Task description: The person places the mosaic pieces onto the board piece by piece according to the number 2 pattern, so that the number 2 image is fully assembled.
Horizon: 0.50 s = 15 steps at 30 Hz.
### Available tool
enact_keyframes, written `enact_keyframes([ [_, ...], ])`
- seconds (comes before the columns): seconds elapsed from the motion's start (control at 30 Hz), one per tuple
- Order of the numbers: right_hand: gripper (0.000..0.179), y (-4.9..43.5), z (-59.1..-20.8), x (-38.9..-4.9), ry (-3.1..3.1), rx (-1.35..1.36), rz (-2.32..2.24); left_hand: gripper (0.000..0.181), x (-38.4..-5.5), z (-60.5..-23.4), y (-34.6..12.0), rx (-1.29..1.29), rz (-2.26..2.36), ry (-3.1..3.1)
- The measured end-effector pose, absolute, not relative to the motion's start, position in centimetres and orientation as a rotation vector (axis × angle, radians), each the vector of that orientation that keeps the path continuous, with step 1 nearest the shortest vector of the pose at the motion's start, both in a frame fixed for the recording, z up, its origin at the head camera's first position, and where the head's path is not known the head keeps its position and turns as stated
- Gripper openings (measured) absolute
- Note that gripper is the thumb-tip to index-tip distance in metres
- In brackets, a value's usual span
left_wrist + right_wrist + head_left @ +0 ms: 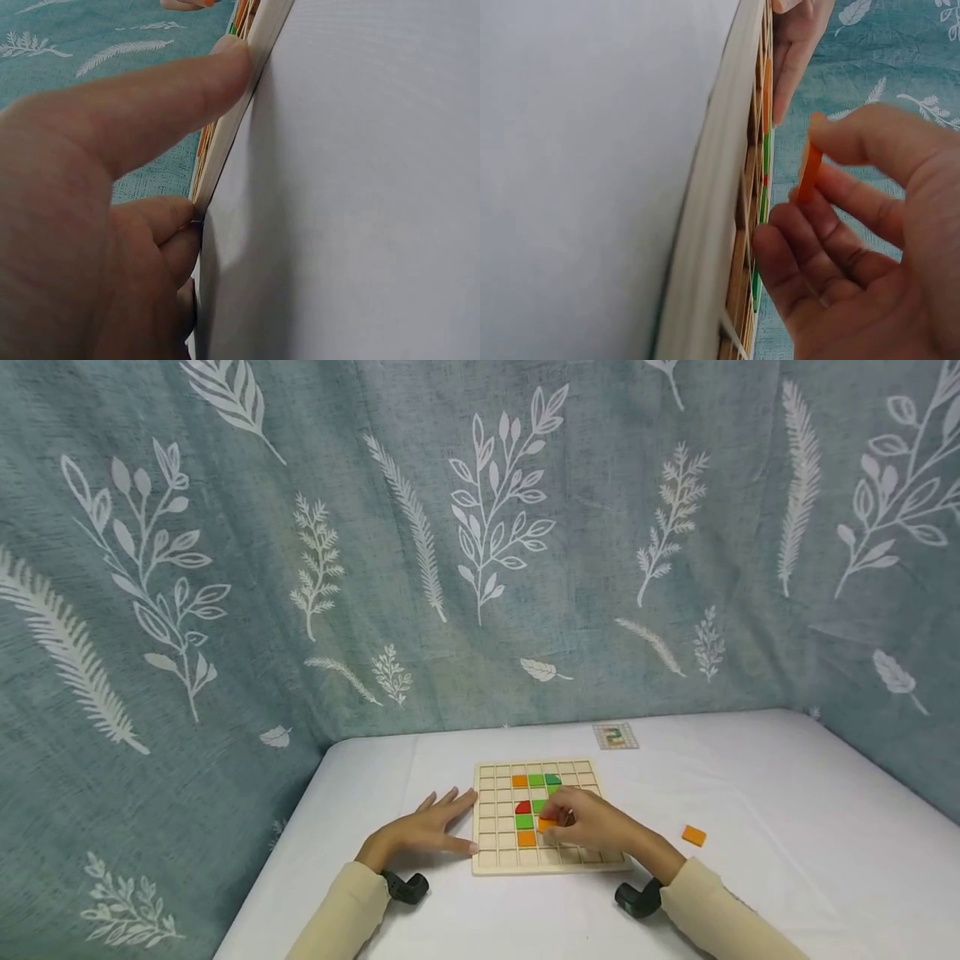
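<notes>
A wooden grid board [487, 835] lies on the white table, with several orange, green and red tiles set in its squares. My right hand [588, 820] is over the board's right half and pinches an orange square tile [810, 161] between thumb and fingers, tilted and close above the grid. At the board's left edge my left hand [427, 828] lies with fingers spread, thumb and fingertips touching the rim. A red rounded tile [522, 807] and an orange tile [527, 838] sit in squares left of the right hand. That hand hides part of the grid.
Another orange tile [693, 835] lies loose on the tablecloth right of the board. A small pattern card [616, 736] with a coloured grid picture lies behind the board. A teal leaf-print curtain [480, 568] hangs behind the table [750, 777].
</notes>
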State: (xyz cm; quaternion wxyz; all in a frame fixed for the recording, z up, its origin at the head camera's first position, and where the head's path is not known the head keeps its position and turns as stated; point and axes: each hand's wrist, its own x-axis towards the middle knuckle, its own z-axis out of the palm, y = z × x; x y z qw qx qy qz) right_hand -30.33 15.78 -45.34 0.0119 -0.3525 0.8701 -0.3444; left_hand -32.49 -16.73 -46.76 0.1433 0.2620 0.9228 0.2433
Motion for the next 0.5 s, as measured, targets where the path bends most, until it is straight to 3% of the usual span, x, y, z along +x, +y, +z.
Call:
enact_keyframes([
  [0.5, 0.016, 15.74, -45.91, -30.13, 2.77, -1.073, -0.965, 0.101, -32.53, -46.67, -16.52, 0.757, 0.703, 2.655],
])
